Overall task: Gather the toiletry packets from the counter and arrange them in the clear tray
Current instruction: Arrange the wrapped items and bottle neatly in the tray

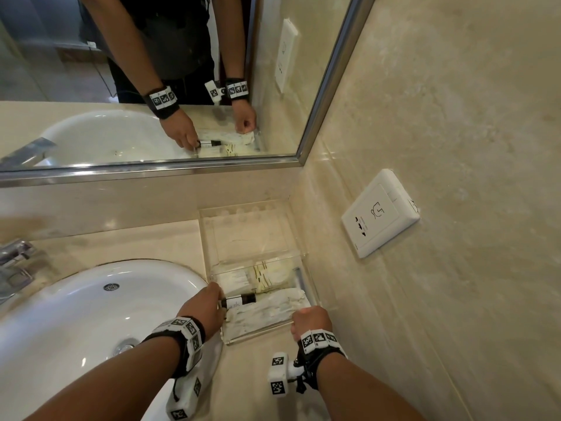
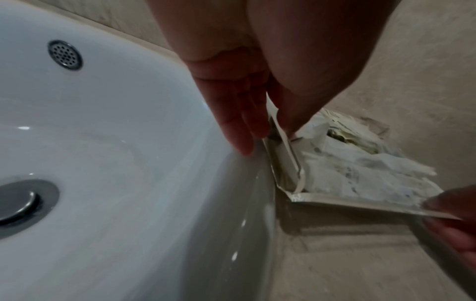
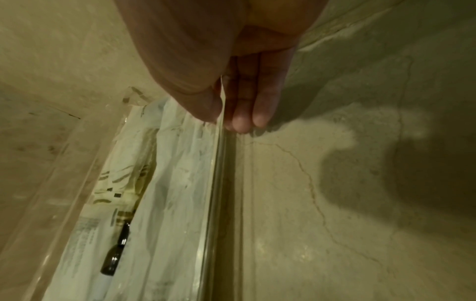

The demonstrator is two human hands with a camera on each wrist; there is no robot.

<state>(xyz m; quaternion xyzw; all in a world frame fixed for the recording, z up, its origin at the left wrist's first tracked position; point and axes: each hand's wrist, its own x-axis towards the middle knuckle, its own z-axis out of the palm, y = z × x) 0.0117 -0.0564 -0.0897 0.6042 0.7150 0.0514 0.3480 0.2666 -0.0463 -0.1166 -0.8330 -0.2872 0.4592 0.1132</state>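
The clear tray (image 1: pixel 258 337) sits on the beige counter in the corner beside the sink. Inside lie white toiletry packets (image 1: pixel 267 312), yellowish packets (image 1: pixel 268 278) and a small dark bottle (image 1: pixel 239 300). My left hand (image 1: pixel 216 299) pinches the tray's left wall (image 2: pixel 285 160), thumb inside and fingers outside. My right hand (image 1: pixel 299 317) pinches the front right wall (image 3: pixel 219 183) the same way. The packets (image 3: pixel 175 183) and bottle (image 3: pixel 115 256) show through the wall in the right wrist view.
A white sink (image 1: pixel 91 314) borders the tray on the left, with a chrome faucet (image 1: pixel 15 259) at its far side. The marble wall with a white socket (image 1: pixel 379 214) stands close on the right. A mirror (image 1: pixel 151 86) hangs behind. More clear acrylic (image 1: pixel 246 235) extends behind the packets.
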